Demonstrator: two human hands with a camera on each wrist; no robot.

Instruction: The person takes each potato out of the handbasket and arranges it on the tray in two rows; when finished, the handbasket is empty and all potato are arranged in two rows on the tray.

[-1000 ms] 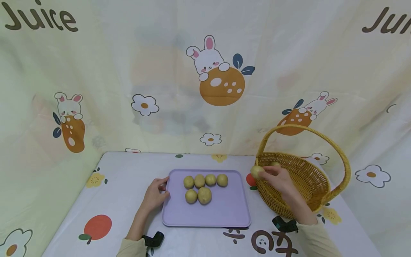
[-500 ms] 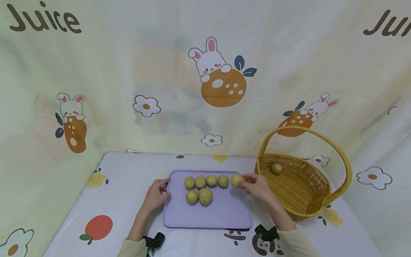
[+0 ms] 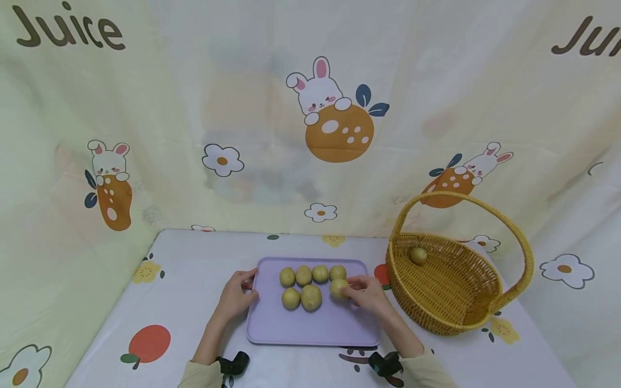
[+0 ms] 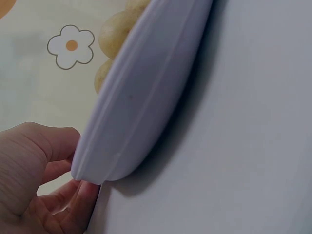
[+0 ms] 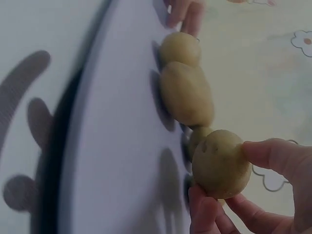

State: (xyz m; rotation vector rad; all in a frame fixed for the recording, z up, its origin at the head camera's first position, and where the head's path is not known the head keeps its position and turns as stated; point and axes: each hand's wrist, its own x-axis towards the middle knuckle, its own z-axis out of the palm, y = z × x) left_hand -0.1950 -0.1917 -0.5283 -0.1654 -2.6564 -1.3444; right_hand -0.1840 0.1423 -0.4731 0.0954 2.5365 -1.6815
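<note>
My right hand (image 3: 367, 294) pinches a potato (image 3: 339, 289) between thumb and fingertips over the right part of the lilac tray (image 3: 310, 333). The right wrist view shows that potato (image 5: 222, 164) close up, just above the tray surface. Several more potatoes lie on the tray in two rows, among them a larger potato (image 3: 311, 297) in the front row. At the tray's left side, my left hand (image 3: 236, 295) grips the rim, with thumb and fingers about the edge in the left wrist view (image 4: 46, 170).
A wicker basket (image 3: 436, 318) with a tall arched handle stands right of the tray. One small potato (image 3: 418, 255) lies inside it. The white printed tablecloth (image 3: 204, 269) meets a printed curtain (image 3: 262, 97) at the back.
My right hand has carried a potato from the basket's left rim leftward over the tray, then a little nearer, to the front row's right. The left hand has stayed on the rim.
</note>
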